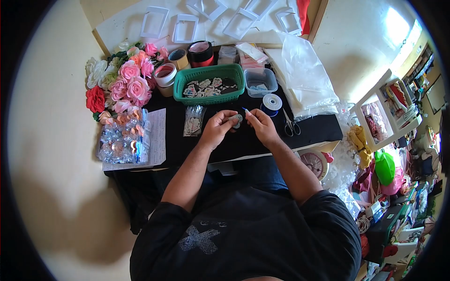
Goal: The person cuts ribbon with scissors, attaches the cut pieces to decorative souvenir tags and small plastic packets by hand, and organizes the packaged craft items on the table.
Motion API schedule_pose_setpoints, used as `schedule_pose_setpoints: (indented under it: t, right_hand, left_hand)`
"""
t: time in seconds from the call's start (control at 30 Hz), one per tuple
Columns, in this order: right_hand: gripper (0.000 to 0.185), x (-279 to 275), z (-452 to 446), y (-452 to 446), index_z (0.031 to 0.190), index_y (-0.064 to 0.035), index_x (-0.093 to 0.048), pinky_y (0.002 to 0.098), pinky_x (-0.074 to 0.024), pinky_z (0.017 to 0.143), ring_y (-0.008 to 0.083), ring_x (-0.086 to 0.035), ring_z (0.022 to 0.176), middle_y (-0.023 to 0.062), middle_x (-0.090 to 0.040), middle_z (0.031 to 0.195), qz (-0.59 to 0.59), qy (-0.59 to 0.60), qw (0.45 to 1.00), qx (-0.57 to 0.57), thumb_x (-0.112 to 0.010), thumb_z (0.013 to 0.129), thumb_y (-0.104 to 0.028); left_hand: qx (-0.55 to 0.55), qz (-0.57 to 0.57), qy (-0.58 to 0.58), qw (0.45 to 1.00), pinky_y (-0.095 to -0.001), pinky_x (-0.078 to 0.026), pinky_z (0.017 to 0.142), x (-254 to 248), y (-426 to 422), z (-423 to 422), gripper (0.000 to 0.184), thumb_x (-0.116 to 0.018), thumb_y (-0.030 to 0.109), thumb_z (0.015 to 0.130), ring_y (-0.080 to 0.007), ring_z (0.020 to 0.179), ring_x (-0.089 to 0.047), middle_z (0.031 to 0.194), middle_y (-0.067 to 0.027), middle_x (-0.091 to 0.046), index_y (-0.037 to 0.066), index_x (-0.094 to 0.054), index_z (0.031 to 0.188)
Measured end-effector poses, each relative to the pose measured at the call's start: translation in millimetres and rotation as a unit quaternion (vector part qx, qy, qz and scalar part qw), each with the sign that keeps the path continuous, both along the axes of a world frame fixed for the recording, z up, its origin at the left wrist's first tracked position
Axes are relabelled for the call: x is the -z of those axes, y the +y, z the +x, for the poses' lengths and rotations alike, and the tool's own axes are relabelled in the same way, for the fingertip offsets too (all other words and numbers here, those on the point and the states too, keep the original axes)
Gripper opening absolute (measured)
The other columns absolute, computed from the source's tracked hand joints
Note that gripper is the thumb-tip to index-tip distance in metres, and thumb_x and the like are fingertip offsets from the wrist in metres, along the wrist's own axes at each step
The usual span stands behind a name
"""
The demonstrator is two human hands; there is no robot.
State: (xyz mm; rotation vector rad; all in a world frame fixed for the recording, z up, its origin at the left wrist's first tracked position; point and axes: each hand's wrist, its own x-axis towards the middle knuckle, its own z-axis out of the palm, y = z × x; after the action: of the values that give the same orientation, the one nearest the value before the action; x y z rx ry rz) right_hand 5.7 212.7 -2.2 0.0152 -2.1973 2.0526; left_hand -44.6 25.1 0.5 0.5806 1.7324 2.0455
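Observation:
My left hand point(218, 127) pinches a small grey-green flat cut-out point(238, 121) with a scalloped edge. Close beside it, my right hand point(262, 126) has its fingertips together on the end of a thin blue ribbon point(244, 109). A spool of blue ribbon point(272, 104) with a white top stands just beyond my right hand. Behind both hands is a green basket point(208, 99) holding many small printed cut-outs point(206, 87). A clear bag of similar cut-outs point(193, 122) lies left of my left hand. Scissors point(291, 124) rest right of my right hand.
A clear plastic tub point(260, 83) stands beside the basket. Tape rolls point(178, 58) and artificial flowers point(132, 79) are at the back left. A pack of shiny wrapped pieces point(122, 140) lies on paper point(157, 131). Plastic sheets point(304, 75) cover the right; white frames point(186, 28) lie behind.

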Motion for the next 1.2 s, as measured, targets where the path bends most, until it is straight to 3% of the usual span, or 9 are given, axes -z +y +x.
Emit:
schedule_pose_setpoints:
  t: [0.27,0.53,0.7,0.83,0.9,1.0,1.2]
  right_hand:
    - [0.027,-7,6,-13,0.119,-0.0006,-0.061,0.0252,-0.047,0.078,0.0116,-0.06,0.084,0.0061,-0.065,0.088,0.109,0.061,0.992,0.016,-0.055,0.098,-0.017]
    - [0.03,-15,10,-14,0.126,-0.0032,-0.058,0.0261,-0.0484,0.078,0.0128,-0.061,0.083,0.0084,-0.068,0.092,0.119,0.029,0.993,-0.002,-0.053,0.099,-0.016]
    - [0.04,-10,10,-14,0.137,-0.0053,-0.047,0.0271,-0.0501,0.074,0.0135,-0.061,0.078,0.0081,-0.069,0.095,0.107,0.06,0.992,-0.015,-0.051,0.099,-0.015]
    - [0.039,-12,11,-17,0.136,-0.0045,-0.046,0.0281,-0.0506,0.075,0.0155,-0.062,0.078,0.0088,-0.069,0.095,0.087,0.045,0.995,-0.007,-0.051,0.099,-0.014]
    - [0.028,-8,8,-16,0.126,-0.002,-0.053,0.0257,-0.0495,0.079,0.0118,-0.062,0.087,0.0083,-0.069,0.095,0.131,0.043,0.989,-0.047,-0.049,0.099,-0.01]
    - [0.023,-13,13,-18,0.118,-0.0002,-0.056,0.027,-0.0505,0.08,0.0141,-0.065,0.089,0.0098,-0.069,0.094,0.177,0.06,0.982,-0.036,-0.05,0.099,-0.01]
    - [0.023,-15,15,-18,0.116,0.0007,-0.059,0.0274,-0.0516,0.078,0.0165,-0.068,0.087,0.0113,-0.07,0.093,0.203,0.08,0.976,-0.014,-0.053,0.097,-0.011]
  left_hand:
    - [-0.172,0.071,0.029,0.982,-0.0238,-0.053,0.07,3,2,1,0.018,-0.062,0.017,0.094,-0.0076,0.086,-0.062,0.097,-0.0019,-0.066,0.005,-0.061,0.107]
    - [-0.155,0.015,0.033,0.987,-0.0235,-0.053,0.068,4,3,0,0.017,-0.063,0.017,0.094,-0.0067,0.084,-0.061,0.093,0.0004,-0.064,0.006,-0.061,0.105]
    - [-0.163,0.018,0.024,0.986,-0.0253,-0.053,0.067,8,4,-3,0.018,-0.064,0.017,0.092,-0.0082,0.086,-0.06,0.095,-0.0011,-0.064,0.005,-0.062,0.105]
    - [-0.161,0.02,0.019,0.987,-0.0246,-0.053,0.068,7,3,-3,0.018,-0.063,0.016,0.093,-0.0075,0.085,-0.06,0.095,-0.0008,-0.064,0.005,-0.061,0.107]
    - [-0.152,0.015,0.026,0.988,-0.0239,-0.052,0.068,8,2,-3,0.018,-0.063,0.016,0.093,-0.0068,0.086,-0.061,0.095,-0.0004,-0.064,0.006,-0.06,0.108]
    - [-0.151,0.022,0.021,0.988,-0.0242,-0.052,0.069,6,2,-2,0.018,-0.063,0.015,0.093,-0.0074,0.085,-0.061,0.094,-0.0008,-0.064,0.005,-0.061,0.107]
    - [-0.156,0.011,0.013,0.988,-0.0238,-0.052,0.069,3,2,0,0.017,-0.065,0.015,0.091,-0.008,0.086,-0.062,0.093,-0.0011,-0.064,0.005,-0.061,0.105]
